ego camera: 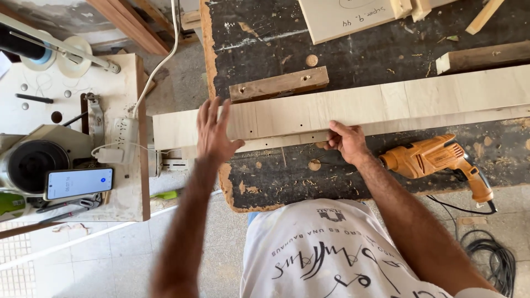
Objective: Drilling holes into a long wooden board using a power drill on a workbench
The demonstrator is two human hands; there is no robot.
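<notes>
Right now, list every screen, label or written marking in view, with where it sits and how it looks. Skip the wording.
Phone: left machine table, flat, lit pale-blue screen, dark frame.
Pale board: top of the dark workbench, handwritten pen marks, a drawn curve.
Shirt: bottom centre, white with black lettering.

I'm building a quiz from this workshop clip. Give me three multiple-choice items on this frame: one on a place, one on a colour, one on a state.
1. Where does the electric drill lie?
A. on the dark workbench, by the right forearm
B. on the floor
C. on the white side table

2. What colour is the drill's body?
A. blue
B. orange
C. green

3. How is the left hand placed?
A. closed round the drill
B. spread flat on the long pale wooden board
C. holding the phone

Answers: 1 A, the electric drill rests on the dark workbench. 2 B, its casing is orange. 3 B, the left hand lies open on the long pale wooden board; the right hand pinches its near edge.
</notes>
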